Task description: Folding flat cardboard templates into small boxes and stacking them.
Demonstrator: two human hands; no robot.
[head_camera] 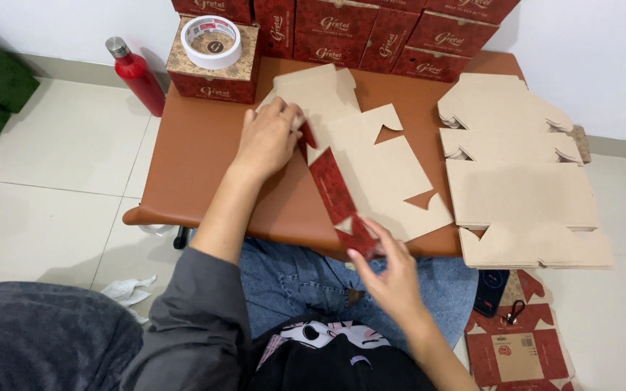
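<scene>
A flat die-cut carton blank (371, 170) lies plain brown side up on a low reddish-brown table (197, 156), with 1 long side panel folded up so its red patterned face shows as a strip running from the far middle of the blank toward the near table edge. The left hand (268, 137) rests at the far end of that strip, fingers curled and pressed down on the fold and on the brown flap beside it. The right hand (393, 271) is at the near end by the table edge, thumb and forefinger pinched on the red corner flap while the other fingers stay loosely spread. To the right, touching the table edge, a stack of unfolded brown blanks (523, 192) sits in a neat pile. At the table's far left corner 1 assembled red box (211, 76) carries a roll of tape (211, 41) on its lid, and a row of red boxes (371, 32) lines the wall behind. A red bottle (138, 72) stands on the tiled floor just left of the table. On the floor at the lower right lie a red blank (519, 347) and a dark phone (492, 293).
</scene>
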